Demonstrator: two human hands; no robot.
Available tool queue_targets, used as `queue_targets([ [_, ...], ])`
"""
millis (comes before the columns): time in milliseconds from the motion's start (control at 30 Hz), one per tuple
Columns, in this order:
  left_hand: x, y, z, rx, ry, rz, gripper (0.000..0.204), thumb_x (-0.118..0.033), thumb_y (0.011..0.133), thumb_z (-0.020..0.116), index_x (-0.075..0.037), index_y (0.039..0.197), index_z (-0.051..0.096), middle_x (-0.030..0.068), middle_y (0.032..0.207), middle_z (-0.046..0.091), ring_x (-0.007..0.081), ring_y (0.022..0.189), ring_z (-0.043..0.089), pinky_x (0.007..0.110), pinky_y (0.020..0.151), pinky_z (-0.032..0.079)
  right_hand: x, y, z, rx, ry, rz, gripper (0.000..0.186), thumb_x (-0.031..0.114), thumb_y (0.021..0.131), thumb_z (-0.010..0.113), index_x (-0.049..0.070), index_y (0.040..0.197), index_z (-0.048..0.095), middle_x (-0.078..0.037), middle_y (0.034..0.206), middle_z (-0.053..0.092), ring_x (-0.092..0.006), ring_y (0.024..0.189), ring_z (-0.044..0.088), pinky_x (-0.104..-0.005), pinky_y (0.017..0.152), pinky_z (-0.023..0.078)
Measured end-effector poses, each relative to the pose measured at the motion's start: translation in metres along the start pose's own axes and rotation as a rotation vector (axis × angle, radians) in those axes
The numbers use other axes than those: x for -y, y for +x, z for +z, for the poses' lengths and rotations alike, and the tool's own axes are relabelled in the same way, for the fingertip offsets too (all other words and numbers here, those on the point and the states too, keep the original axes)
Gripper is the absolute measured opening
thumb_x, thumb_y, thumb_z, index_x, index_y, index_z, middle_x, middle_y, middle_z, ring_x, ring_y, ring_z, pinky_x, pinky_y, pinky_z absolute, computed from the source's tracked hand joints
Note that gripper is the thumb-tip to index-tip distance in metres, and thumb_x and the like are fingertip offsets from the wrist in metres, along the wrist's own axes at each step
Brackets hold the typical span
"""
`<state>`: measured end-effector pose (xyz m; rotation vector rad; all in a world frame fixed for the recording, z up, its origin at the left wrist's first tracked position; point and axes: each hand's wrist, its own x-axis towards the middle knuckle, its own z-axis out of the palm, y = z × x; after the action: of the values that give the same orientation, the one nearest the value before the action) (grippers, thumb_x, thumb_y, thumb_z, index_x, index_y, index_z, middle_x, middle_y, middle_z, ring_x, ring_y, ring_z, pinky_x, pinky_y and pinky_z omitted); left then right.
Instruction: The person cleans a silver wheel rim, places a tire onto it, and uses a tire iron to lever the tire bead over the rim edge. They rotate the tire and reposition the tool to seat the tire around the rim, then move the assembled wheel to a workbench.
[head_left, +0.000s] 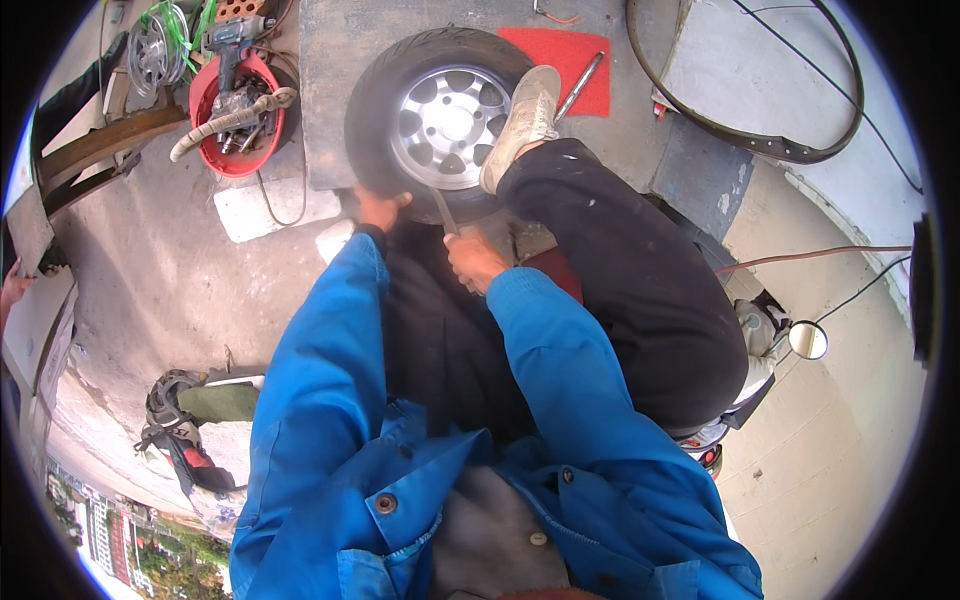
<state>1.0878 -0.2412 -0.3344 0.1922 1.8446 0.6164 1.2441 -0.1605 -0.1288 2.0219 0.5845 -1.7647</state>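
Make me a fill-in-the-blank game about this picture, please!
1. The hand gripping the metal bar by the wheel is the person's ____ one.
2. The mat and the tool bucket are both the colour ____.
3. The jacket sleeves are the colour ____.

Missing words: right; red; blue.
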Motion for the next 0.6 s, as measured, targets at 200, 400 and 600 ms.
queue_targets([
  [200,-0.075,-0.001,-0.011,-0.112,0.088,0.141,0.085,-0.011,0.087,0.089,0.01,0.152,0.04,0.0296,0.143,0.064,0.0378,0.132,0.065,0.043,0.112,0.052,0.012,0.014,-0.027,0.101,-0.072,-0.058,0.041,0.031,0.113,0.058,-0.009,0.121,0.065,-0.017,0.081,0.068,-0.03,0.064,0.067,-0.0448,0.059,0.054],
  [400,-0.115,0.044,-0.05,0.094,0.182,0.281,0.096,-0.029,0.09,0.089,0.009,0.159,0.034,0.0295,0.148,0.062,0.0391,0.136,0.064,0.043,0.114,0.05,0.016,0.01,0.096,0.035,0.45,-0.194,0.032,0.026,0.115,0.053,-0.001,0.131,0.053,-0.014,0.099,0.065,-0.0238,0.073,0.063,-0.0392,0.058,0.053],
  [600,-0.13,0.008,-0.05,0.209,0.661,0.222,0.129,-0.033,0.091,0.086,0.007,0.169,-0.008,0.0438,0.157,0.046,0.0507,0.141,0.057,0.049,0.119,0.046,0.015,0.066,0.188,0.085,0.221,-0.528,0.036,0.024,0.109,0.059,0.0,0.136,0.06,-0.024,0.132,0.072,-0.0342,0.117,0.072,-0.0434,0.097,0.059],
])
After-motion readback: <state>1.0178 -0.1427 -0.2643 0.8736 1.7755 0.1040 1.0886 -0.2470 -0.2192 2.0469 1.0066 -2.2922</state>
